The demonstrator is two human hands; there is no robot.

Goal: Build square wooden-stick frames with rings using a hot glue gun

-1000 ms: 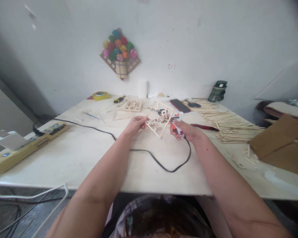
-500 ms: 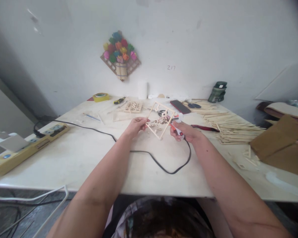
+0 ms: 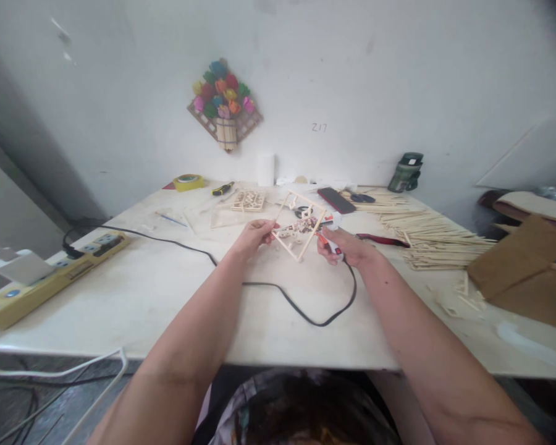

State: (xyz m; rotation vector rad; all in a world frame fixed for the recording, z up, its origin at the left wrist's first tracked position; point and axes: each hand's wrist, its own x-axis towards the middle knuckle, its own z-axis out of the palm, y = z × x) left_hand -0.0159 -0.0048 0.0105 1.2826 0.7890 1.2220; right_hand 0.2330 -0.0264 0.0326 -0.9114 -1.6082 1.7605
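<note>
My left hand point(image 3: 256, 238) pinches the left corner of a square frame of thin wooden sticks point(image 3: 287, 248), which is held up and tilted over the table. In my right hand point(image 3: 345, 246) is a white and orange glue gun point(image 3: 333, 248), gripped by its handle, with a black cord leading from it. The gun's front part lies close to the frame's right side; whether its tip touches the wood I cannot tell. Behind the frame, small wooden pieces point(image 3: 301, 226) and black-handled scissors point(image 3: 302, 211) show partly.
Many wooden sticks point(image 3: 445, 238) lie at the right, near red-handled pliers point(image 3: 382, 240), a dark phone point(image 3: 336, 200) and a cardboard box point(image 3: 523, 266). A yellow power strip point(image 3: 74, 272) sits left. The black cord point(image 3: 278, 285) loops across the table. Farther back are tape point(image 3: 188, 182) and a stick panel point(image 3: 249, 199).
Almost nothing differs. Both hands keep their hold on the stick frame and the glue gun, in nearly the same place.
</note>
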